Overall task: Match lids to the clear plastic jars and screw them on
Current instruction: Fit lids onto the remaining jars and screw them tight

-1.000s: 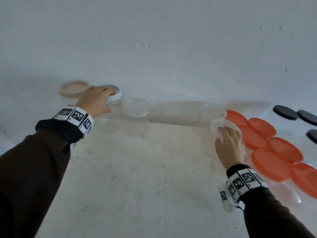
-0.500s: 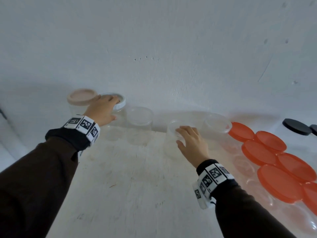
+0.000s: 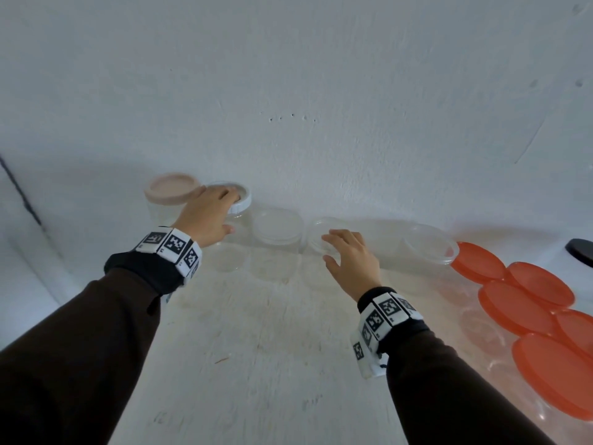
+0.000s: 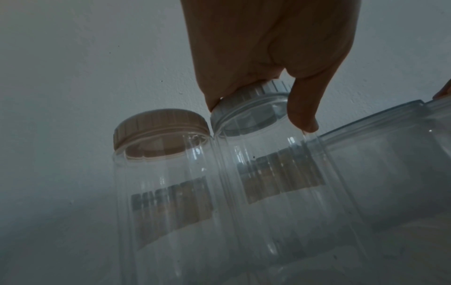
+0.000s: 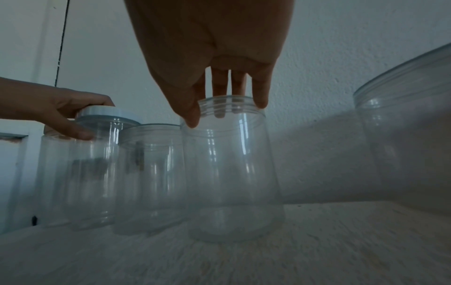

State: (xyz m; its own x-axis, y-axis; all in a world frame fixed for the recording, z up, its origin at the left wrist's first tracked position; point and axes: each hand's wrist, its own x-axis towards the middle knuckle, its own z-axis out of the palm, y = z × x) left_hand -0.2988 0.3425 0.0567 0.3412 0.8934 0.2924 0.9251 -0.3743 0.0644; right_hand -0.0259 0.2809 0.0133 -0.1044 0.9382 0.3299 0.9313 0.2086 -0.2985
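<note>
My left hand (image 3: 224, 208) grips the white ribbed lid (image 3: 241, 200) on a clear jar (image 4: 275, 173) at the back left, fingers curled over its edge (image 4: 253, 92). A beige-lidded jar (image 3: 171, 187) stands just left of it. My right hand (image 3: 333, 247) holds an open clear jar (image 5: 229, 164) by its threaded rim, thumb outside and middle fingers inside the mouth. That jar stands on the table right of another open jar (image 3: 277, 228).
A wider clear jar (image 3: 430, 248) stands to the right by the wall. Several orange lids (image 3: 519, 300) cover jars along the right edge, and a black lid (image 3: 580, 248) lies beyond them. The wall runs close behind the row.
My right hand has carried the open jar leftward from beside the orange lids to the row of jars. The left hand has stayed on the white lid.
</note>
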